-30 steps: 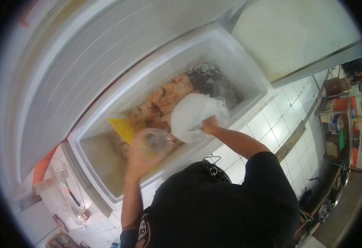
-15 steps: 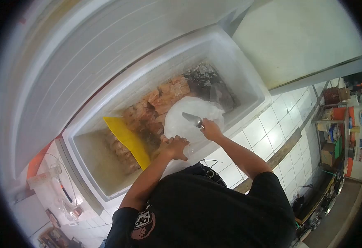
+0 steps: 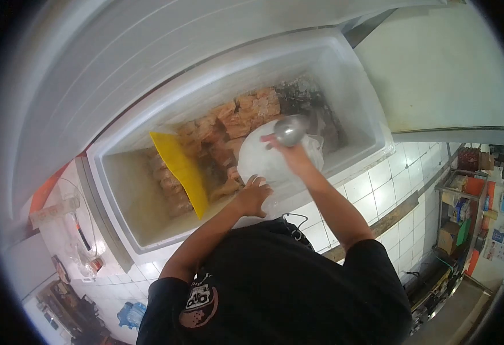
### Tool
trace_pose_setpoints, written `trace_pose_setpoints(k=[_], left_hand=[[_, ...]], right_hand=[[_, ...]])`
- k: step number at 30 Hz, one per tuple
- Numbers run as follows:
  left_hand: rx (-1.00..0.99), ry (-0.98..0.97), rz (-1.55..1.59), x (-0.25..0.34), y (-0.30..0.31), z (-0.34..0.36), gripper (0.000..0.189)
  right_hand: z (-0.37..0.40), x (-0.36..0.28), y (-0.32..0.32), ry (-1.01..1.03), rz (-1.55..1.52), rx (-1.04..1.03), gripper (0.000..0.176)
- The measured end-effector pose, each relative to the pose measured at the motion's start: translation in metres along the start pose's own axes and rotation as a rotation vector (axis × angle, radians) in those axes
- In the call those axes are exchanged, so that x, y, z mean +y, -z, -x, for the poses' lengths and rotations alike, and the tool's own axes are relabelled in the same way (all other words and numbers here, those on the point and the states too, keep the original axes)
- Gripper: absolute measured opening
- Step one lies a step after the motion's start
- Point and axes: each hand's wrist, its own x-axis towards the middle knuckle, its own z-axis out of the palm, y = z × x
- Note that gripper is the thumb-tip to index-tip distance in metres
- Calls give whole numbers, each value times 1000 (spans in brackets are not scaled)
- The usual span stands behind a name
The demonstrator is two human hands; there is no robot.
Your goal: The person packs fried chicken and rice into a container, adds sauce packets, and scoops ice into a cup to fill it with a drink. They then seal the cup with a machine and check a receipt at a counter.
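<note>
A metal scoop is in my right hand, with the rounded side of its bowl facing up. It is over a large white plastic bag whose contents I cannot make out. At the bag's near edge, the curled fingers of my left hand grip the plastic. The bag lies inside a chest freezer with its lid raised. Packed orange-brown pieces fill the freezer floor beside and behind the bag, partly veiled by cold mist.
A yellow panel stands across the freezer's left part. Dark, frosty packages lie at its far right. The open lid rises behind. On the right are white tiles and a loaded shelf.
My right hand has swung the scoop up and to the right and turned it over, so its rounded bowl now shows. My left hand stays at the bag's edge. The view has shifted slightly.
</note>
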Motion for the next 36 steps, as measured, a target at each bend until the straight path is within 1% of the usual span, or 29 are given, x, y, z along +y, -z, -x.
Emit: trace_pose_setpoints(k=[1, 3, 4, 5, 6, 7, 9, 10, 11, 12, 14, 16, 18, 19, 20, 21, 22, 23, 24, 25, 27, 29, 31, 33, 35, 36], left_hand=[[-2, 2, 6, -1, 1, -2, 75], [-150, 112, 72, -2, 7, -7, 77], [-149, 112, 75, -4, 5, -3, 77], [-157, 170, 41, -9, 2, 2, 76], [-162, 232, 10, -13, 0, 5, 76], [-162, 238, 22, -16, 0, 9, 76], [-164, 302, -171, -16, 6, 17, 67], [-166, 301, -165, -16, 14, 16, 67], [-177, 304, -223, -15, 22, 16, 62], [-186, 307, -283, -16, 27, 15, 57], [-194, 303, -312, -30, 19, 10, 61], [-201, 301, -342, -32, 21, 10, 65], [-57, 366, -461, -17, 44, 16, 46], [-58, 365, -460, -15, 50, 18, 46], [44, 382, -468, -14, 55, 22, 47], [147, 399, -476, -14, 58, 24, 47], [146, 402, -477, -16, 59, 25, 47], [132, 420, -415, -16, 60, 26, 48], [118, 438, -353, -17, 61, 28, 50], [120, 441, -357, -22, 57, 28, 50], [48, 240, -21, -31, 45, 29, 52], [18, 241, -49, -25, 44, 28, 53], [-18, 240, -73, -26, 41, 29, 55], [119, 232, -47, -32, 35, 32, 58], [132, 204, -48, -32, 37, 34, 59], [148, 174, -49, -31, 40, 34, 61]], right_hand=[[3, 25, 1, -6, 0, -1, 24], [14, 75, 7, -152, 489, -46, 25], [25, 85, 19, -194, 656, -117, 23], [36, 89, 38, -234, 823, -192, 22], [49, 92, 56, -274, 787, -171, 22], [63, 95, 74, -321, 748, -151, 22], [76, 94, 109, -350, 1268, -188, 23], [80, 85, 125, -385, 1361, -164, 22], [87, 78, 137, -423, 1451, -138, 22], [87, 69, 141, -430, 1450, -138, 22], [78, 44, 143, -529, 1572, -142, 23], [66, 13, 126, -498, 1552, -107, 21], [56, 11, 116, -470, 1531, -74, 20], [51, 16, 115, -352, 1491, -56, 19], [47, 21, 113, -236, 1448, -39, 19], [41, 21, 108, -236, 1446, -40, 19], [35, 19, 101, -170, 1434, -43, 19], [29, 17, 92, -103, 1419, -46, 19], [27, 26, 85, -101, 1415, -47, 19], [23, 39, 80, -101, 1414, -49, 18], [22, 60, 65, -104, 1410, -49, 17], [22, 71, 47, -122, 1354, 46, 15], [10, 57, 53, -104, 1327, 23, 14], [9, 31, 50, -97, 1300, -2, 13], [6, 3, 35, -184, 1293, 74, 12], [9, 19, 35, -185, 1292, 73, 12]])
